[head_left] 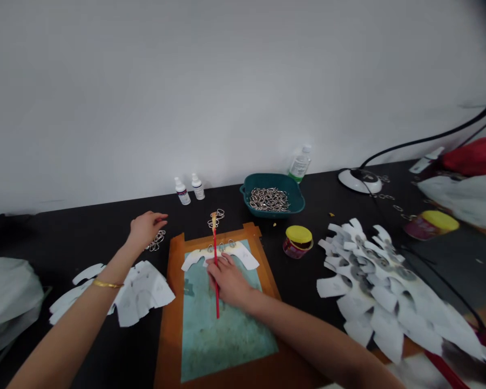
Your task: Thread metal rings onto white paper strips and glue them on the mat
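Observation:
My right hand [230, 280] rests on the teal mat, closed around a slim red-handled brush [217, 302] whose yellowish tip points away from me. Its fingertips touch a curved white paper piece [247, 256], on which several metal rings [222, 247] lie along the yellowish upper strip. Above a small heap of metal rings [156, 241], left of the mat, is my left hand [144, 228]. Its fingers are drawn together; whatever they pinch, if anything, is too small to see. More loose rings [218, 214] lie beyond the mat, near the brush tip.
A dark green basin [295, 202] of metal rings stands at the back, with a clear bottle [300, 163] behind it. Two white bottles [182, 192] stand by the wall. A yellow-lidded tub [298, 235] is right of the mat. Cut white pieces lie left [141, 292] and right [384, 292].

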{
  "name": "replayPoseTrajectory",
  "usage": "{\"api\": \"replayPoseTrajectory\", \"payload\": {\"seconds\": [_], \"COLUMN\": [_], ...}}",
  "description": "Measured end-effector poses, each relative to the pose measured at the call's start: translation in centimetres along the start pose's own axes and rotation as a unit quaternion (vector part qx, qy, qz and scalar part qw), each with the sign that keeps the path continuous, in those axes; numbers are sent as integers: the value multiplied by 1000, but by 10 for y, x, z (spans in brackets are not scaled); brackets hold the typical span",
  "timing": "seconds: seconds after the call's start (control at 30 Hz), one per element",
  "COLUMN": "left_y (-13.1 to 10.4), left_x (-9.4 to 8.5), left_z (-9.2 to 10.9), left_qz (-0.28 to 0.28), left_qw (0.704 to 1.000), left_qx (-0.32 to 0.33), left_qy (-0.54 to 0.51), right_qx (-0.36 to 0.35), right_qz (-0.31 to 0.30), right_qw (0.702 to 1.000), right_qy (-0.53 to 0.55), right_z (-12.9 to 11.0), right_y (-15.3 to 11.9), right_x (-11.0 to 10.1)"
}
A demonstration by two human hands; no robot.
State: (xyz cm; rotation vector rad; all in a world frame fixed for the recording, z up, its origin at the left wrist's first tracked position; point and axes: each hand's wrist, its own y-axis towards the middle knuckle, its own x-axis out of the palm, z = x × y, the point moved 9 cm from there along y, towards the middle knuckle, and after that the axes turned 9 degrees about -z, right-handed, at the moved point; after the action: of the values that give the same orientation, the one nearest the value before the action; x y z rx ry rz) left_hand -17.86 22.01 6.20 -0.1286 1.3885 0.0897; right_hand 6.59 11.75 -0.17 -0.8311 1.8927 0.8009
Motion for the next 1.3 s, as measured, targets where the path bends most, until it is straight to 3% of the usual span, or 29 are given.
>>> {"api": "replayPoseTrajectory", "payload": {"seconds": [0.07,0.13,0.27,0.43,0.7,0.97,1.1,1.2,1.3], "left_y": [3,2,0,-2,0,4,6,4,-4], "left_x": [5,14,26,22,31,41,34,24,23], "left_z": [-20,-26,-24,-23,-33,-26,-21,-17,-10], "left_qz": [-18,-34,-49,-55,-81,-86,-58,-19,-19], "left_qw": [999,997,996,994,993,996,996,995,977], "left_qx": [-24,-17,3,1,-21,32,41,29,-5], "left_qy": [46,61,70,90,82,0,-50,-93,-213], "right_qx": [-1,-1,3,-1,-3,-3,-7,-8,-13], "right_qz": [-2,-4,0,0,15,6,18,24,14], "right_qw": [1000,1000,1000,1000,1000,1000,1000,1000,1000], "right_qy": [2,3,2,5,-6,-2,-10,-13,-12], "right_z": [0,-1,1,0,0,-1,0,1,0], "right_y": [1,1,1,1,0,1,0,0,0], "right_x": [1,2,2,2,3,0,4,3,2]}}
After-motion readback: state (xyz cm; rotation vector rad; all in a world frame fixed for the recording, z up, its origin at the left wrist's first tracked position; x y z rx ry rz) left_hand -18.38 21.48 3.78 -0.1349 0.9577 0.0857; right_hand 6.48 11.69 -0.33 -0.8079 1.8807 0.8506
